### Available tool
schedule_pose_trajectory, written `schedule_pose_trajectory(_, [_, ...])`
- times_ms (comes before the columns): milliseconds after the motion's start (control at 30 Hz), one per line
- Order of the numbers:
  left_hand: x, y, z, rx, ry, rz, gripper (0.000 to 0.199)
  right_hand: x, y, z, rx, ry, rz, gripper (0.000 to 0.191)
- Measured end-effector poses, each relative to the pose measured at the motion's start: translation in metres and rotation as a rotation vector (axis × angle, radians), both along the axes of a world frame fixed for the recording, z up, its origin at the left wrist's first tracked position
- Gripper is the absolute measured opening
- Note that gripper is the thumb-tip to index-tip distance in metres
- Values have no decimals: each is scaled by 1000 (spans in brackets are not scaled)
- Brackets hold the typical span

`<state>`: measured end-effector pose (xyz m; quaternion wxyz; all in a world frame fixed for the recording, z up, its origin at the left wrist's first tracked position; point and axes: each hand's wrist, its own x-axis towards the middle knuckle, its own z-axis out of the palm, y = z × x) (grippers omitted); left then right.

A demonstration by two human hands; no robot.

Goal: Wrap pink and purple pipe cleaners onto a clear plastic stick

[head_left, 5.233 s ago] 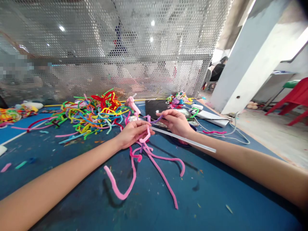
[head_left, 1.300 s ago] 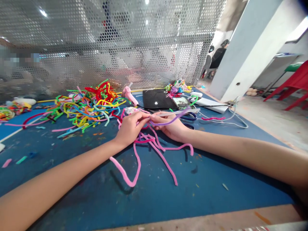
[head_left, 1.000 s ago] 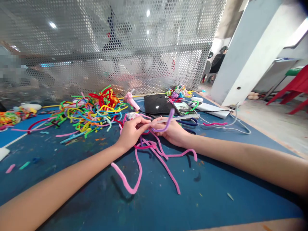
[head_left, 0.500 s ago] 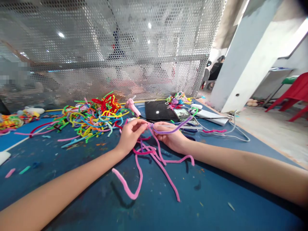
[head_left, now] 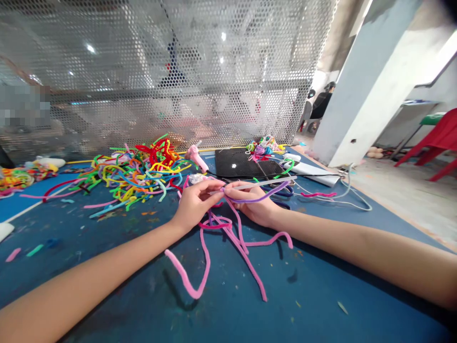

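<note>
My left hand [head_left: 195, 202] is closed, thumb and fingertips pinching the joined end of some pipe cleaners. Close against it, my right hand [head_left: 252, 200] pinches a purple pipe cleaner [head_left: 266, 196] whose free end curves up to the right. A thin translucent stick [head_left: 274, 181] runs from between the fingertips out past my right hand; which fingers grip it I cannot tell. Below my hands, pink pipe cleaners [head_left: 250, 269] hang and spread over the table, one bent in a U. A darker pink loop [head_left: 216, 226] lies among them. The join itself is mostly hidden by fingers.
A tangled heap of coloured pipe cleaners [head_left: 132, 171] covers the back left. Behind my hands are a pink glue gun [head_left: 198, 159], a black mat [head_left: 246, 163] and a small colourful bundle [head_left: 264, 147]. A white cable [head_left: 357, 202] curls at right. A perforated metal screen [head_left: 200, 71] borders the table.
The translucent stick has tilted upward and shows more plainly between my fingertips. The purple pipe cleaner has swung lower, away from the green one. The hanging pink ones have shifted slightly.
</note>
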<state>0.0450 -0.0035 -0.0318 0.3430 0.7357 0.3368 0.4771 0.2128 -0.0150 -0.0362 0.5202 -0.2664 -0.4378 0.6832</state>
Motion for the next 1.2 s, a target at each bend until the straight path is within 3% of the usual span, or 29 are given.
schedule_pose_trajectory(167, [2,5,1,-34,82,7,24,-3,-1,2,-19,1,-42,23])
schedule_pose_trajectory(333, [1,16,-3,-282,-200,-58,24,-3,-2,3,-31,-99,-5,16])
schedule_pose_trajectory(500, [-2,22,-1,-505,-530,-40,21,0,-5,2,317,-371,164,13])
schedule_pose_trajectory(600, [-2,22,2,-552,-626,-11,13,2,-9,5,596,-563,252,27])
schedule_pose_trajectory(700, [-2,23,2,-565,-656,-4,10,3,-11,7,747,-609,289,20])
schedule_pose_trajectory(800, [-1,23,2,-560,-667,-15,11,3,-10,6,648,-500,249,9])
schedule_pose_trajectory(967, [-3,25,3,-539,-744,-80,7,4,-1,6,116,18,140,21])
schedule_pose_trajectory(1033, [-4,25,5,-582,-775,-84,3,6,2,6,-39,114,149,21])
schedule_pose_trajectory(1200, [-2,15,7,-652,-591,-271,7,4,3,5,-95,112,186,14])
